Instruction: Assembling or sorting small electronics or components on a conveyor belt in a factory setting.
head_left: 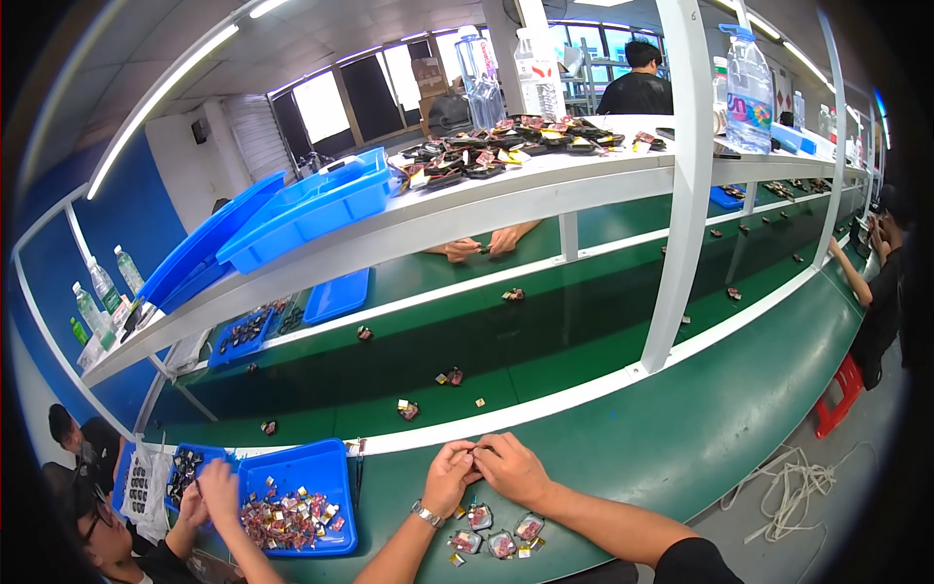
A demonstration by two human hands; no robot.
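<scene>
Both my hands meet over the green bench, fingertips pinched together around a small dark piece mostly hidden by the fingers. My left hand (449, 479), with a metal watch on its wrist, holds it from the left. From the right, my right hand (514, 471) closes its fingers on the same piece. Just below my hands lie several small electronic assemblies (501, 545) with rounded pale casings and reddish boards, plus small silver-and-yellow cells (457, 560). To the left stands a blue tray (347, 487) heaped with small red-and-silver circuit pieces (282, 521).
A co-worker's hands (209, 494) work beside the blue tray. Beyond a white rail, a green conveyor belt (564, 336) carries scattered small assemblies (409, 409). A white post (671, 214) supports an overhead shelf (545, 180) with blue trays, electronics and bottles. Another person sits at far right.
</scene>
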